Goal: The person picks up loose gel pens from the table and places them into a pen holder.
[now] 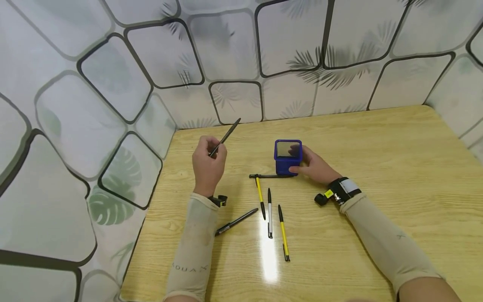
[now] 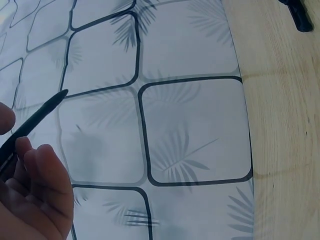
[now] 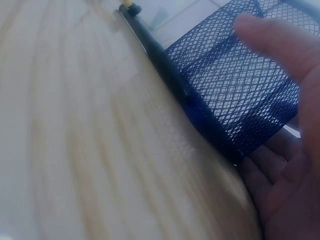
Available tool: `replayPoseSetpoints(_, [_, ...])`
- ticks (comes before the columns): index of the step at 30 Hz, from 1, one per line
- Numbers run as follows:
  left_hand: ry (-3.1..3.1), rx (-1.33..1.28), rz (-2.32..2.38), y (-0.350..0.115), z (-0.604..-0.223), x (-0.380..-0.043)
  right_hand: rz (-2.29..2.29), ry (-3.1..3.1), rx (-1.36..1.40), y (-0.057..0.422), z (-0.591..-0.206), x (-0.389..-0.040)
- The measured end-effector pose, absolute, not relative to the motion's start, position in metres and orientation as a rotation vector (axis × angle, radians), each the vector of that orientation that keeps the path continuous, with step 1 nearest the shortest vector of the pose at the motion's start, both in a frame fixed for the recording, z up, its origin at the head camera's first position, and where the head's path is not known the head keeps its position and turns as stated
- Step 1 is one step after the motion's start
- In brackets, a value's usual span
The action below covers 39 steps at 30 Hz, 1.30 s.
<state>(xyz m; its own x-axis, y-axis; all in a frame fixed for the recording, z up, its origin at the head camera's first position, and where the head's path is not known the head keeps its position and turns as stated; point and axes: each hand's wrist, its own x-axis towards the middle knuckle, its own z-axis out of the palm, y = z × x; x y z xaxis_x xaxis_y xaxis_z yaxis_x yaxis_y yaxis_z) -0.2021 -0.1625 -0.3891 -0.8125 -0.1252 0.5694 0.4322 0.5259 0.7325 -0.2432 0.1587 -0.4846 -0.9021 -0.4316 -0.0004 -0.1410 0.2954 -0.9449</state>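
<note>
Between thumb and fingers, my left hand [image 1: 209, 167] pinches a black pen [image 1: 231, 130], raised above the table and tilted up to the right; the left wrist view shows its pointed end [image 2: 50, 104]. My right hand [image 1: 317, 167] grips a blue mesh pen holder [image 1: 282, 165] from its right side, thumb in front. The holder stands upright on the table, and its mesh wall [image 3: 220, 65] fills much of the right wrist view. Along the holder's base lies another black pen [image 1: 262, 176], its right end reaching the front of the base.
On the wooden table [image 1: 377, 167], a yellow pen [image 1: 260, 195] touches the crosswise black pen. Nearer lie a white pen [image 1: 269, 214], a second yellow pen [image 1: 284, 235] and a dark pen [image 1: 239, 220] beside my left forearm. A patterned wall [image 1: 234, 50] borders the table's back and left.
</note>
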Motion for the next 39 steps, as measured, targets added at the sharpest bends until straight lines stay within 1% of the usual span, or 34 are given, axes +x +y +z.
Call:
replayPoseSetpoints(8, [-2.188,-0.355,-1.247,-0.164,-0.394,-0.208,-1.627,2.324,-0.528,0.159,-0.485,-0.243])
replayPoseSetpoints(19, [-2.159,-0.494,-1.234,-0.157,-0.388,-0.202,-1.620,2.350,-0.529,0.157,-0.483,-0.240])
replayPoseSetpoints(29, [-2.274,-0.740,-1.068,-0.148,-0.385,-0.194,-1.660,2.332,-0.621,0.147,-0.481,-0.237])
replayPoseSetpoints(34, [-2.321,-0.759,-1.023,-0.145,-0.386,-0.194,-1.660,2.270,-0.711,0.139,-0.483,-0.236])
replayPoseSetpoints(39, [-2.367,-0.768,-0.979,-0.143,-0.387,-0.193,-1.678,2.245,-0.709,0.137,-0.484,-0.234])
